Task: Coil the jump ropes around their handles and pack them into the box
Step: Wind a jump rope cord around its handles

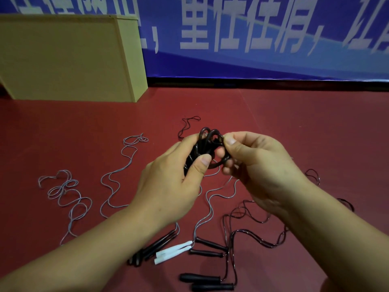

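My left hand point(168, 182) grips a pair of black handles with dark rope coiled around them point(200, 150), held above the red floor. My right hand point(252, 165) pinches a loop of that dark rope at the coil's right side. On the floor below lie loose ropes: a grey one point(117, 175) with white handles point(172, 252), another grey one point(63, 192), and a dark one point(252, 216). Black handles lie at the bottom point(206, 281), beside the white ones point(208, 248) and under my left forearm point(147, 251). The cardboard box point(63, 60) stands at the back left.
A blue banner with white characters point(252, 34) hangs along the wall behind. The red floor point(294, 123) stretches to the right of the box. A thin dark rope end point(189, 123) lies just beyond my hands.
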{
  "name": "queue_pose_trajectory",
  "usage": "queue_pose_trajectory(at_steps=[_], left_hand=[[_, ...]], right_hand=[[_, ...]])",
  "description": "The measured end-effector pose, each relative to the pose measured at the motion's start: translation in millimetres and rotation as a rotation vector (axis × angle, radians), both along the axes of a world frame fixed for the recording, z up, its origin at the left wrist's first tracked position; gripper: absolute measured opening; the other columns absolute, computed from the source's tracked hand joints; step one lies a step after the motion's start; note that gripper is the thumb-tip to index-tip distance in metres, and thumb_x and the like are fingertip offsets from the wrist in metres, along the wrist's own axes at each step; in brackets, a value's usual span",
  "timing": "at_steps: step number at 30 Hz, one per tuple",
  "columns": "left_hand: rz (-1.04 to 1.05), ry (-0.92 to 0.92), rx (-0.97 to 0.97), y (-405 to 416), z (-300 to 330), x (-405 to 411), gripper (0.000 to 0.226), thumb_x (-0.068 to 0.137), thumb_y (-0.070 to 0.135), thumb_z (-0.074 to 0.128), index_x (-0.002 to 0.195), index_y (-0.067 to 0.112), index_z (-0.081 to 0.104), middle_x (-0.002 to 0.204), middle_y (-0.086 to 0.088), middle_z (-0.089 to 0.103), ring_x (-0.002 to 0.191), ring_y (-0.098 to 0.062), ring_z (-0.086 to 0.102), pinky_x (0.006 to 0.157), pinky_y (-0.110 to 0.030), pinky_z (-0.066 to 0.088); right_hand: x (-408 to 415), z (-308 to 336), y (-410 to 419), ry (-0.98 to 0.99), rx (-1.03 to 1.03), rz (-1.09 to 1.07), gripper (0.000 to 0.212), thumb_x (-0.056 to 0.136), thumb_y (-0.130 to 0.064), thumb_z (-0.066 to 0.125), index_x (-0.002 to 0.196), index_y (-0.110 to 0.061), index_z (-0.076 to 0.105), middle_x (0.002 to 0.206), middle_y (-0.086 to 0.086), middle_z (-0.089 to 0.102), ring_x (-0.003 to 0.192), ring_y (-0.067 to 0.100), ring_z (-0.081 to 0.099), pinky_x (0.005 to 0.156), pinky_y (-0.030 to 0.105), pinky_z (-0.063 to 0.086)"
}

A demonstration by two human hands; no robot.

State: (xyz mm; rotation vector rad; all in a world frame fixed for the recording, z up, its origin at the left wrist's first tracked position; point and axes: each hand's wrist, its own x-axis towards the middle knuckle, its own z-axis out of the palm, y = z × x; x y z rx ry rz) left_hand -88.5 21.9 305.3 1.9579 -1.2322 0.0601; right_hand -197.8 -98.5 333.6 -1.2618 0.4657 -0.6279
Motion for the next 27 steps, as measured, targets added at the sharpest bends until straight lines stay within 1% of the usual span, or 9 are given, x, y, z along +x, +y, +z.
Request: queue_pose_trajectory(at_steps=[6,9,13,15,18,20,22,25,27], left_hand=[[0.046,-0.086,0.064,4,4,-8,0.038,0.09,0.052,0.033,0.127,0.05,0.044,0.096,0.017,0.058,0.076,-0.01,0.055,0.064,-0.031,0.042],[0.057,-0.132,0.072,5,5,-10,0.036,0.091,0.05,0.034,0.124,0.046,0.047,0.095,0.015,0.058,0.076,-0.012,0.055,0.063,-0.032,0.042],[0.058,-0.11,0.077,5,1,-10,0.04,0.09,0.053,0.032,0.126,0.046,0.047,0.096,0.015,0.058,0.077,-0.013,0.056,0.063,-0.032,0.042],[0.054,-0.067,0.064,5,-1,-8,0.041,0.089,0.056,0.032,0.126,0.047,0.047,0.095,0.016,0.059,0.081,-0.013,0.058,0.067,-0.033,0.045],[0.027,0.0,0.033,4,-3,-4,0.041,0.087,0.059,0.035,0.126,0.049,0.046,0.094,0.019,0.06,0.083,-0.01,0.058,0.071,-0.034,0.048],[-0.014,0.06,0.016,2,-7,0,0.039,0.087,0.061,0.037,0.124,0.049,0.047,0.09,0.018,0.062,0.081,-0.01,0.059,0.073,-0.037,0.05],[-0.064,0.112,0.012,1,-10,5,0.039,0.087,0.063,0.039,0.122,0.049,0.048,0.088,0.017,0.064,0.08,-0.011,0.061,0.074,-0.04,0.051],[-0.146,0.159,0.016,-1,-13,10,0.04,0.085,0.066,0.04,0.12,0.051,0.049,0.091,0.014,0.068,0.083,-0.014,0.066,0.077,-0.044,0.053],[-0.172,0.179,0.011,-2,-15,12,0.04,0.083,0.068,0.041,0.118,0.05,0.051,0.088,0.012,0.069,0.083,-0.017,0.067,0.076,-0.045,0.053]], right_hand=[[5,-7,7,0.011,-0.205,-0.118,0.01,0.092,-0.003,0.061,0.083,-0.005,0.066,0.064,0.007,0.066,0.05,0.012,0.05,0.05,0.022,0.046],[8,-7,10,0.01,-0.221,-0.181,0.005,0.091,-0.004,0.063,0.087,-0.007,0.062,0.063,0.007,0.067,0.048,0.011,0.052,0.049,0.023,0.046],[6,-5,8,0.031,-0.203,-0.18,0.015,0.089,-0.009,0.068,0.091,-0.012,0.053,0.059,0.007,0.068,0.045,0.012,0.053,0.048,0.025,0.048],[5,-5,4,0.091,-0.303,-0.193,0.015,0.086,-0.015,0.073,0.084,-0.011,0.059,0.058,0.008,0.068,0.045,0.015,0.054,0.049,0.029,0.05],[7,-7,-4,0.189,-0.511,-0.314,0.023,0.077,-0.027,0.081,0.071,-0.015,0.063,0.055,0.008,0.065,0.044,0.018,0.056,0.051,0.036,0.05],[8,-10,-6,0.15,-0.451,-0.305,0.025,0.081,-0.033,0.077,0.072,-0.012,0.065,0.054,0.005,0.061,0.045,0.015,0.052,0.05,0.033,0.047],[11,-11,-5,0.095,-0.283,-0.212,0.032,0.091,-0.04,0.063,0.081,-0.011,0.07,0.064,0.003,0.059,0.055,0.013,0.049,0.054,0.031,0.045],[13,-8,-6,0.204,-0.132,-0.062,0.043,0.097,-0.049,0.047,0.091,-0.015,0.073,0.081,0.003,0.068,0.073,0.018,0.051,0.063,0.03,0.042],[11,-8,-8,0.25,-0.107,0.025,0.041,0.098,-0.047,0.048,0.087,-0.016,0.073,0.081,0.002,0.067,0.077,0.019,0.051,0.07,0.034,0.038]])
